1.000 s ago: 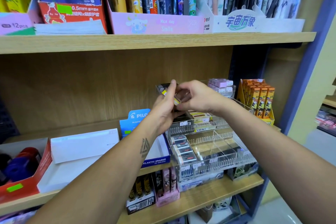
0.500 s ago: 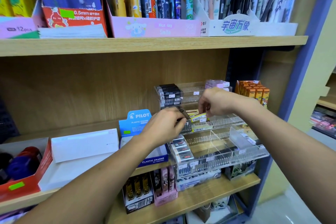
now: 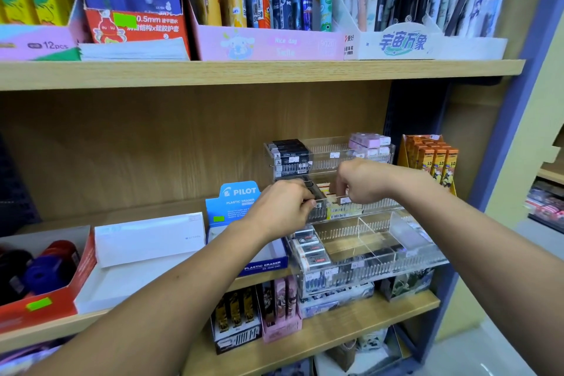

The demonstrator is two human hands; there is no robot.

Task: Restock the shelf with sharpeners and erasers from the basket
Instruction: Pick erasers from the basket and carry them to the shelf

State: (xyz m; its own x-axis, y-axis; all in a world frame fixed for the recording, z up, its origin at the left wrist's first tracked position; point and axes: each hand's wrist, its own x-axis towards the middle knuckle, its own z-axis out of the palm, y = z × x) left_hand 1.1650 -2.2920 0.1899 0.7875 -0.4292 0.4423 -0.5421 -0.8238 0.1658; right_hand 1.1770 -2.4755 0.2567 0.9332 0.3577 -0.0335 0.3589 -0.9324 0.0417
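Note:
A clear acrylic tiered rack (image 3: 375,256) stands on the wooden middle shelf (image 3: 351,323). My left hand (image 3: 282,206) reaches into the middle tier's left compartment, fingers curled round a dark eraser (image 3: 316,192) at its front wall. My right hand (image 3: 361,181) hangs curled over the yellow-labelled erasers (image 3: 341,210) in the same tier; its fingertips are hidden. Black erasers (image 3: 288,156) and pink erasers (image 3: 367,142) fill the top tier. White-sleeved erasers (image 3: 309,250) lie in the bottom tier's left slot. No basket is in view.
A blue PILOT eraser box (image 3: 241,201) and a white box (image 3: 146,238) sit left of the rack. Orange packs (image 3: 433,159) stand to its right. Pen boxes line the upper shelf (image 3: 259,73). A red box (image 3: 45,299) holds round items at far left.
Both hands dropped from the rack's top tier to the middle tier. The left hand moved right to the compartment's front; the right hand lowered over the yellow erasers.

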